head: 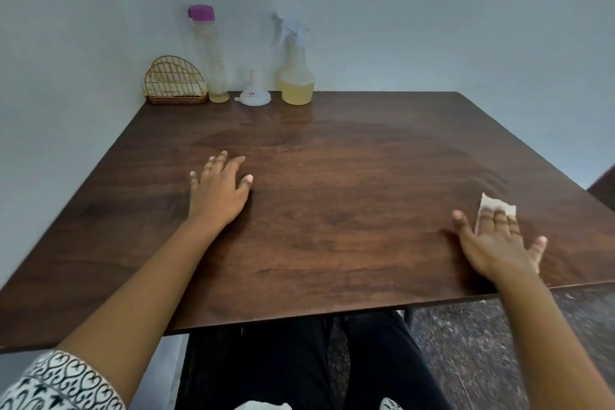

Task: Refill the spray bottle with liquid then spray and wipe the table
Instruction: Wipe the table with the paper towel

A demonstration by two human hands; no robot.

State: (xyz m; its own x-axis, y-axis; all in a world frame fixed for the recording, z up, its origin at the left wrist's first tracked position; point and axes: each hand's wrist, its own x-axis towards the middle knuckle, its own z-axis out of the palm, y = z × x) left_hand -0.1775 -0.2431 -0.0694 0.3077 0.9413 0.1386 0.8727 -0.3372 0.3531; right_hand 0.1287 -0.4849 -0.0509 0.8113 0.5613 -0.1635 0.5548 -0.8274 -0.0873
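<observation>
At the far edge of the wooden table (332, 216), the spray bottle (297, 80) stands upright, part-filled with yellowish liquid. Just beside it is a white funnel (254, 96), then a purple-capped bottle (211, 53) and a wicker holder (174, 83). Near the right edge, the right hand (496, 243) presses a folded cloth (492, 201) under straight fingers. The left hand (218, 191) lies flat, holding nothing.

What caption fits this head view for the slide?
Right hand presses a cloth on the wooden table, left hand rests flat; spray bottle, funnel and capped bottle sit at its far edge.
</observation>
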